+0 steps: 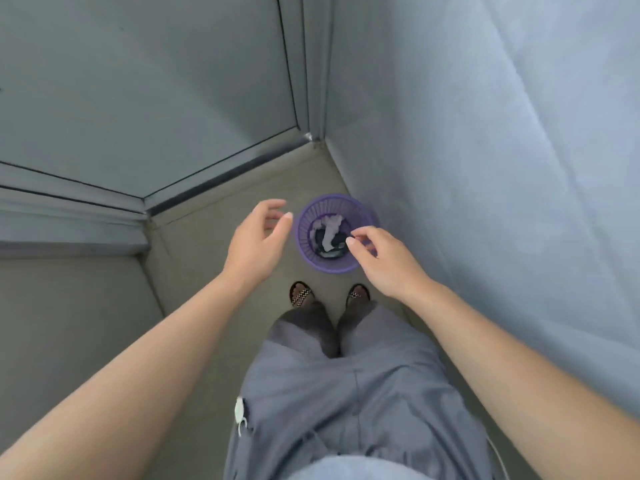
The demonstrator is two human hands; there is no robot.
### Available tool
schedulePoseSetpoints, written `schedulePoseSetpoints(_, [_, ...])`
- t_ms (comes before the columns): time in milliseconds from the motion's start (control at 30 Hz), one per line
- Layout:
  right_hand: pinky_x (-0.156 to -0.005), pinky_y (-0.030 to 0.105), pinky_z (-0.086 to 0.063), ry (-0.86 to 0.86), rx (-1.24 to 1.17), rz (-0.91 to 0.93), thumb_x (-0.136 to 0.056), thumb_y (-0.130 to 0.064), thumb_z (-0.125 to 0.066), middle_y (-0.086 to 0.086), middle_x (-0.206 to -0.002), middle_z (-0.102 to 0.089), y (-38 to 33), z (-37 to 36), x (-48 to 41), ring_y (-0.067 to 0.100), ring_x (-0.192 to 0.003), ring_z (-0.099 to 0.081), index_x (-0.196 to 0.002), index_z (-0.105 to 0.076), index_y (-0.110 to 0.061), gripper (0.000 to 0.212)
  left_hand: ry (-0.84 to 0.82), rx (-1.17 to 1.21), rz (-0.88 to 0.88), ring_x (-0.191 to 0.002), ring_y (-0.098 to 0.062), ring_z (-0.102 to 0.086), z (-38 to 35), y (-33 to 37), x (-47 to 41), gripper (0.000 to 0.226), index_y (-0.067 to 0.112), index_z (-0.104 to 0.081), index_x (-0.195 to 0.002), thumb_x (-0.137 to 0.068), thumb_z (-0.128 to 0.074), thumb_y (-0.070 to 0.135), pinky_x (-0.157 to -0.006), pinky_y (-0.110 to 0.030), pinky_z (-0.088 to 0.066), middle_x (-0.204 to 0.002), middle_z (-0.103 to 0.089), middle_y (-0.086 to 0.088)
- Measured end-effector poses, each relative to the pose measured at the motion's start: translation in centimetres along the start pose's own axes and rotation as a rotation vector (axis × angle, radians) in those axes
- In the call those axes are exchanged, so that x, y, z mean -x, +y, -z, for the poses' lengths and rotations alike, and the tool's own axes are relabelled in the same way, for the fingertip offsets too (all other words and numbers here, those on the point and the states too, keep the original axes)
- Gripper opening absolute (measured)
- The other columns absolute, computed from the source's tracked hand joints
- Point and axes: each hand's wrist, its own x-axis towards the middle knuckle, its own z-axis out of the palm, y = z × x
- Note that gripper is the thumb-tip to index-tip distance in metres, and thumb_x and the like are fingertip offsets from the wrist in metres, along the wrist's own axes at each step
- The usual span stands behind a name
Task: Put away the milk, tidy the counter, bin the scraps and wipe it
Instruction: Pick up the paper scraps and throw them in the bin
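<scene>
Centre of frame: purple bin [304, 233] on the floor, scraps [329, 233] inside. Left hand [254, 242] beside it, fingers spread, empty. Right hand [384, 261] over the rim, fingers loosely curled, holding nothing visible.

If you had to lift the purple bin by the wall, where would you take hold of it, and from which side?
Probably by the rim of the purple bin, on the near-left arc, coming from above. It stands upright with its mouth open, close to the wall on the right, so that side looks cramped. The left hand hangs open beside that rim; the slatted sides might flex.
</scene>
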Motion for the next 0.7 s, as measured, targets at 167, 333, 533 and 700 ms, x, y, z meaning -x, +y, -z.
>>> schedulePoseSetpoints(167, [-0.080,0.016,-0.041,0.023,-0.102,0.117,-0.089,-0.045,-0.044,-0.018,-0.104,-0.055,-4.4,3.2,9.3,-0.008,-0.097,-0.051,-0.110,-0.057,-0.029,0.029,0.008,0.196,-0.052,-0.100,-0.003,-0.059,4.2,5.2,9.4,0.015,0.044,-0.056,-0.098,-0.089,-0.048,0.037,-0.080,-0.006,-0.039,-0.107,-0.065,0.006])
schedulePoseSetpoints(333, [-0.086,0.024,-0.046,0.120,-0.177,0.237,-0.085,-0.046,-0.049,-0.024,-0.107,-0.055,-6.6,4.9,15.0,-0.004,-0.104,-0.052,-0.107,-0.059,-0.031,0.028,0.017,0.300,-0.092,-0.100,-0.006,-0.059,5.2,6.8,15.0,0.019,0.032,-0.060,-0.105,-0.092,-0.047,0.030,-0.082,-0.013,-0.042,-0.103,-0.066,0.009])
schedulePoseSetpoints(533, [-0.086,0.025,-0.047,0.171,-0.234,0.317,-0.089,-0.043,-0.046,-0.025,-0.109,-0.055,-7.6,5.2,17.5,0.000,-0.106,-0.053,-0.107,-0.058,-0.032,0.024,0.008,0.335,-0.137,-0.097,-0.004,-0.059,5.3,7.0,17.8,0.019,0.024,-0.060,-0.107,-0.093,-0.047,0.025,-0.078,-0.006,-0.040,-0.102,-0.066,0.005])
schedulePoseSetpoints(700, [-0.083,0.014,-0.043,0.102,-0.244,0.421,-0.091,-0.044,-0.041,-0.022,-0.107,-0.059,-7.8,4.8,18.4,0.003,-0.105,-0.056,-0.104,-0.062,-0.029,0.029,0.073,0.305,-0.159,-0.100,-0.007,-0.059,5.6,6.9,20.5,0.024,0.030,-0.060,-0.105,-0.088,-0.045,0.032,-0.084,-0.010,-0.040,-0.098,-0.066,0.010])
